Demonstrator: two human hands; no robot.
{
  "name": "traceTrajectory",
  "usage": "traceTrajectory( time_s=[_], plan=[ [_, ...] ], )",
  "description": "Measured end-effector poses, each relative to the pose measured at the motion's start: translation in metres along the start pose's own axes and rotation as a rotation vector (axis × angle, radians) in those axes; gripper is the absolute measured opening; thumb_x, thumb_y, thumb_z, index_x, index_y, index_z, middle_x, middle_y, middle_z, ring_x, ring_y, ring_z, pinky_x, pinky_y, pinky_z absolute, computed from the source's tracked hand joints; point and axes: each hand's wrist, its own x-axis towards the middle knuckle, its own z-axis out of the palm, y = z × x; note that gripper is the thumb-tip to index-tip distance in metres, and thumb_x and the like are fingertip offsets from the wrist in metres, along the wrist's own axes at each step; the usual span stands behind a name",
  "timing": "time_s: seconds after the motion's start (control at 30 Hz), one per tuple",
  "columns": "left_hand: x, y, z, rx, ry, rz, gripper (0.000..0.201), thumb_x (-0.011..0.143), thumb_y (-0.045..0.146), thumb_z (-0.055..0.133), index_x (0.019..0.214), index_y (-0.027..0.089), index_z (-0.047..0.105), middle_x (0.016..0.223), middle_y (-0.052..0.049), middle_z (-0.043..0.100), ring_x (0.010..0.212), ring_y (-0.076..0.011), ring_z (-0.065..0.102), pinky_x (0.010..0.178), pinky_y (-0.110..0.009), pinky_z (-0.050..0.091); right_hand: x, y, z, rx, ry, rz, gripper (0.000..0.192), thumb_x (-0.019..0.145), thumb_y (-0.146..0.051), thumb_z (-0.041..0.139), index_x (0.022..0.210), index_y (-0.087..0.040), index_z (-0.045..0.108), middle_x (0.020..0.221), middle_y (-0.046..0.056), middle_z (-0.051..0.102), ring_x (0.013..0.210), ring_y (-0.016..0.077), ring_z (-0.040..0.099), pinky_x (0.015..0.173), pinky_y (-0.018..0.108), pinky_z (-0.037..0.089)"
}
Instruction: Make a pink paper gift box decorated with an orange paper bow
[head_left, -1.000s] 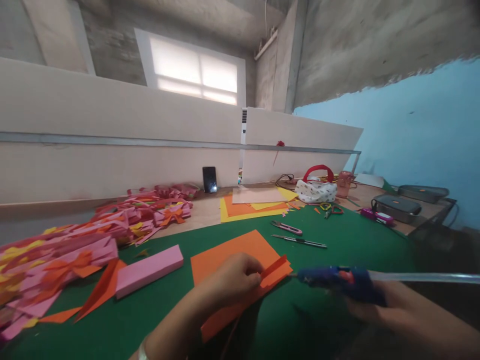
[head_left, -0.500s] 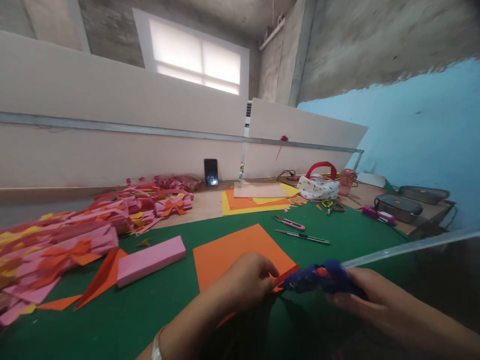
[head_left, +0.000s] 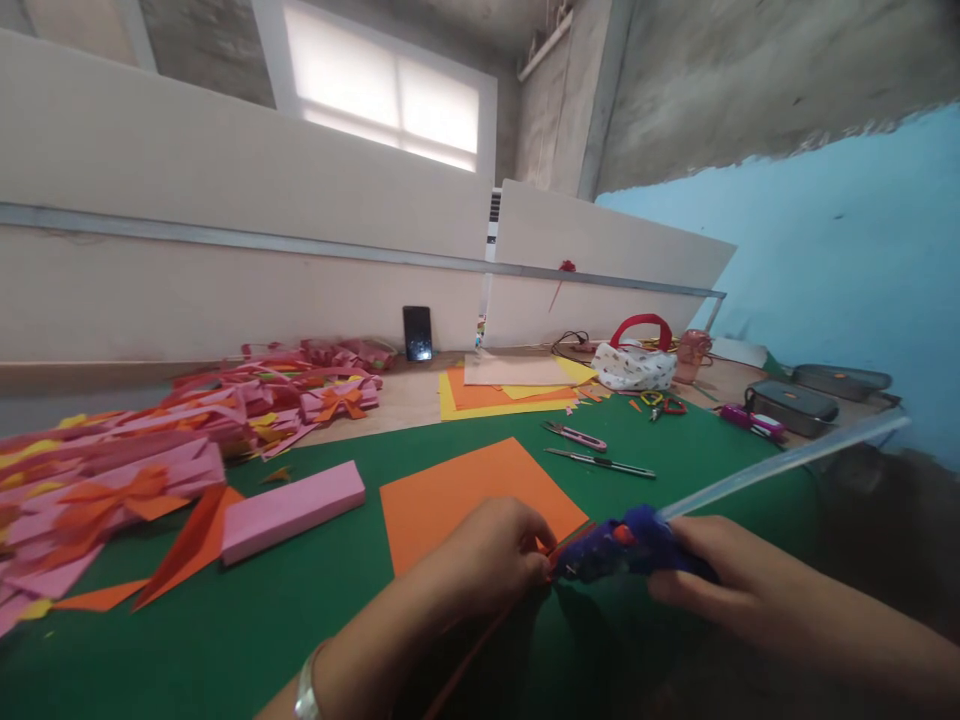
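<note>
My left hand [head_left: 501,555] pinches a narrow orange paper strip [head_left: 576,538] between thumb and fingers. Part of the strip hangs below the hand in shadow. In my right hand [head_left: 724,570] is a blue hot glue gun [head_left: 637,545], its nozzle at the strip, close to my left fingertips. A long clear glue stick [head_left: 787,462] pokes out of the gun's back. Behind my left hand an orange paper sheet [head_left: 465,495] lies on the green mat [head_left: 300,630]. To its left stands a pink paper box [head_left: 296,510].
Pink and orange paper pieces with bows [head_left: 150,490] are heaped at the left. Beyond the sheet lie a pink-handled cutter [head_left: 576,436] and a craft knife [head_left: 600,463]. Farther back are stacked coloured papers [head_left: 517,385], pliers [head_left: 664,404], a white pouch [head_left: 634,368] and an upright phone [head_left: 418,333].
The glue gun's nozzle has moved left along the strip, nearer my left fingers. The strip now sits lower. The whole view has shifted slightly.
</note>
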Motion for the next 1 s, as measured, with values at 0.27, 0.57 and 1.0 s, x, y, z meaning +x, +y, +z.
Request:
traceTrajectory(
  time_s=[0.27,0.57,1.0],
  plan=[
    [-0.002,0.004,-0.001,0.022,-0.016,-0.013,0.031,0.066,0.022,0.049,0.091,0.021,0.069,0.078,-0.003,0.065,0.069,-0.0167,0.057,0.057,-0.025,0.038,0.002,0.004,-0.006,-0.073,0.029,-0.009,0.021,0.082,-0.035,0.049,0.086,-0.021,0.064,0.087,0.003,0.069,0.077,0.0218,0.061,0.062,0.025,0.045],
    [-0.002,0.002,0.0,0.041,-0.017,0.008,0.031,0.066,0.022,0.05,0.09,0.022,0.069,0.081,-0.004,0.064,0.072,-0.0166,0.057,0.06,-0.025,0.039,0.003,0.017,-0.02,-0.135,0.053,0.049,0.026,0.082,-0.038,0.046,0.083,-0.019,0.064,0.089,0.004,0.068,0.082,0.0244,0.061,0.067,0.028,0.047],
    [-0.002,0.005,-0.001,0.09,-0.019,0.021,0.031,0.067,0.02,0.049,0.091,0.023,0.07,0.082,-0.004,0.065,0.072,-0.0169,0.058,0.06,-0.025,0.04,0.004,0.024,-0.026,-0.088,0.104,0.017,0.025,0.079,-0.038,0.05,0.084,-0.019,0.066,0.081,0.003,0.067,0.077,0.0236,0.06,0.068,0.029,0.046]
  ],
)
